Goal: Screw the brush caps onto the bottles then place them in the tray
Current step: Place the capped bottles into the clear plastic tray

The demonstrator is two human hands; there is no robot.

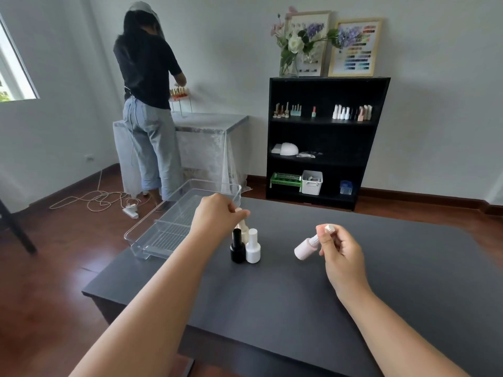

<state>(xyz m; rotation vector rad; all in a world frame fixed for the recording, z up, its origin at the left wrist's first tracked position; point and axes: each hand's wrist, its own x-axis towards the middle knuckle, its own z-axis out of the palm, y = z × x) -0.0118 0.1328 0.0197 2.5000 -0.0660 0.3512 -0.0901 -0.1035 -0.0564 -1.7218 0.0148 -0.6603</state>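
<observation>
Fingers [325, 235] pinch pink bottle [302, 249]; left hand [215, 213] seemingly grips cream bottle [244, 229].

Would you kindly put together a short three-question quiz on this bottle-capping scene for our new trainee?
1. True or false: the clear tray already holds a bottle.
2. Which hand holds the pink bottle? A) left B) right C) neither
3. Fill in: beside the black bottle on the table stands a ____ bottle.

Key
1. False; the tray is empty.
2. B; the right hand grips it at the cap end, tilted above the table, while the left hand pinches a beige bottle.
3. White.
</observation>
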